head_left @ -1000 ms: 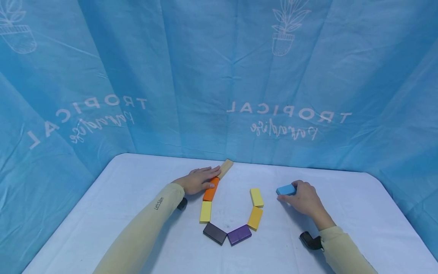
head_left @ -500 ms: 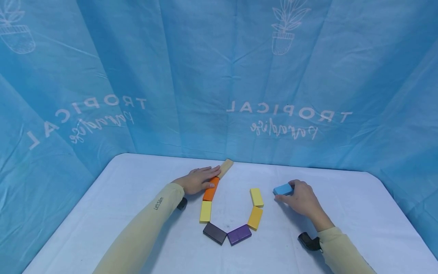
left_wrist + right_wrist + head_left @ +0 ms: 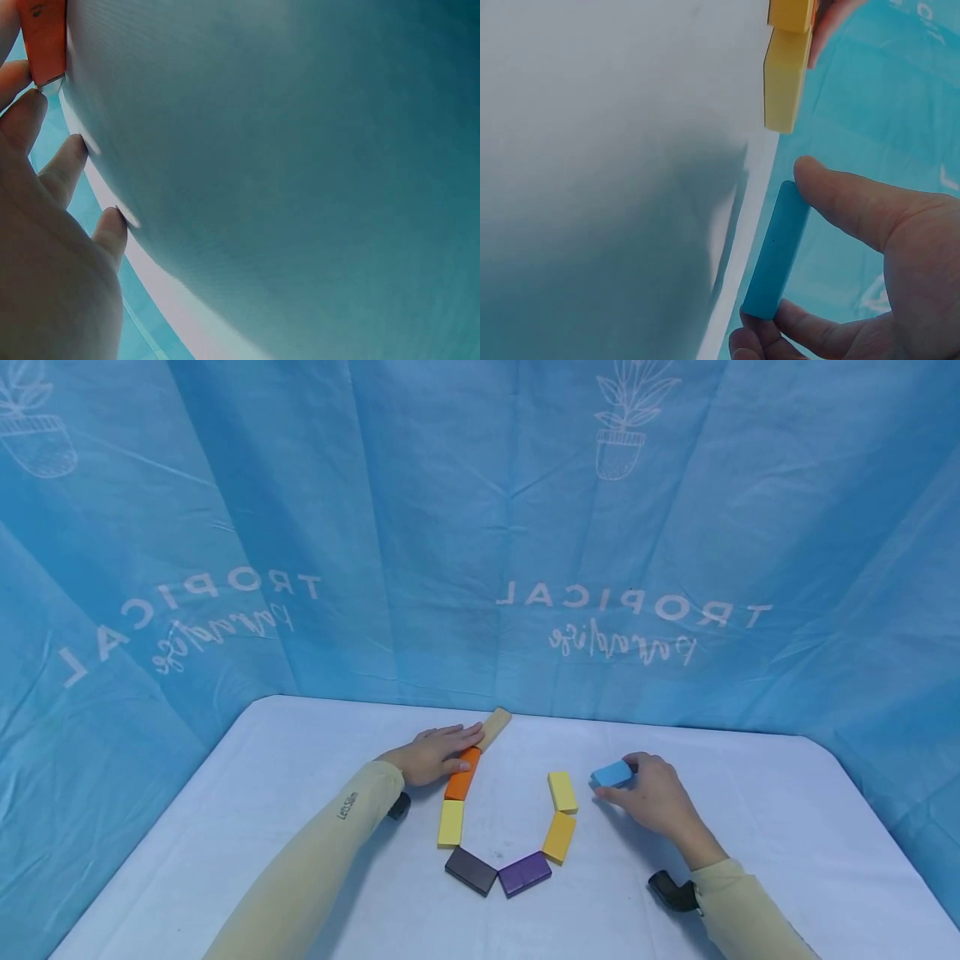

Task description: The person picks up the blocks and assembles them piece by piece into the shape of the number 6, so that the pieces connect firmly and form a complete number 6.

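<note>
My right hand [image 3: 660, 797] pinches a light blue block [image 3: 612, 773] by its ends between thumb and fingers. In the right wrist view the blue block [image 3: 776, 251] is held over the table, its shadow lying apart from it. My left hand [image 3: 435, 756] rests with fingers extended at the orange block [image 3: 462, 775], its fingertips close to the plain wooden block [image 3: 495, 729]. The left wrist view shows the orange block [image 3: 45, 37] beside thumb and fingertips. Left of the blue block lies a pale yellow block [image 3: 562, 792], ending the right side of a curved row.
Continuing the U-shaped row are an amber block [image 3: 559, 837], a purple block [image 3: 525, 874], a dark grey block [image 3: 471, 870] and another yellow block [image 3: 451, 824]. They lie on a white-covered table [image 3: 765, 810]. A blue printed curtain [image 3: 450, 527] hangs behind.
My right hand has moved a little to the left with the blue block, closer to the yellow block. The left hand and the row of blocks have stayed in place.
</note>
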The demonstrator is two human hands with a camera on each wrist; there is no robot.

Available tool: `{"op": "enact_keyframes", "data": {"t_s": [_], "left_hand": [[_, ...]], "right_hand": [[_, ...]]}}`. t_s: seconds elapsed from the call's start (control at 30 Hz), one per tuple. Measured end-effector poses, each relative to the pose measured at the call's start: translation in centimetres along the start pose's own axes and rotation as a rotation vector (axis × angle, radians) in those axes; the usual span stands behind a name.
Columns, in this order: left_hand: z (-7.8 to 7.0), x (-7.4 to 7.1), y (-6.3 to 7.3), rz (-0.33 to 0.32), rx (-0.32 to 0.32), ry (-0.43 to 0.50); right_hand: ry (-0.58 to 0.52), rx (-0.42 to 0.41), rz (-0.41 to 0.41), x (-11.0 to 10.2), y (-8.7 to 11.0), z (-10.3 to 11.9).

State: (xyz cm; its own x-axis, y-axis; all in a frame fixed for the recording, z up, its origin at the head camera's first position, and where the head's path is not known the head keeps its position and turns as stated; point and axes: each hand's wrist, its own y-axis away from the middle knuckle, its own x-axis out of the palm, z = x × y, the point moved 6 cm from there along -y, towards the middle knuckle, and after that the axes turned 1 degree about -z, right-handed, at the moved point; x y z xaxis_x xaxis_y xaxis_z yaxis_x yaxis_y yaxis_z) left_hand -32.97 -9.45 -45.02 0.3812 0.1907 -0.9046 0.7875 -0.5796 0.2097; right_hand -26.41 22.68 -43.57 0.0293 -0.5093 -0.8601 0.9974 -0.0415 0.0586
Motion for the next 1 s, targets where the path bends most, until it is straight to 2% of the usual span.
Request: {"op": "enact_keyframes", "data": {"t_s": [0.23,0.63,1.0], "left_hand": [[0.1,0.1,-0.1,0.007,-0.013,-0.005],[-0.1,0.0,0.0,0.006,0.004,0.002],[-0.1,-0.1,0.1,0.007,0.004,0.005]], "right_hand": [[-0.029,-0.030,-0.009,0.0,0.3,0.9],[-0.065,-0.050,-0.021,0.2,0.6,2.1],[-0.115,-0.102,-0.042,0.0,1.0,3.4]]}}
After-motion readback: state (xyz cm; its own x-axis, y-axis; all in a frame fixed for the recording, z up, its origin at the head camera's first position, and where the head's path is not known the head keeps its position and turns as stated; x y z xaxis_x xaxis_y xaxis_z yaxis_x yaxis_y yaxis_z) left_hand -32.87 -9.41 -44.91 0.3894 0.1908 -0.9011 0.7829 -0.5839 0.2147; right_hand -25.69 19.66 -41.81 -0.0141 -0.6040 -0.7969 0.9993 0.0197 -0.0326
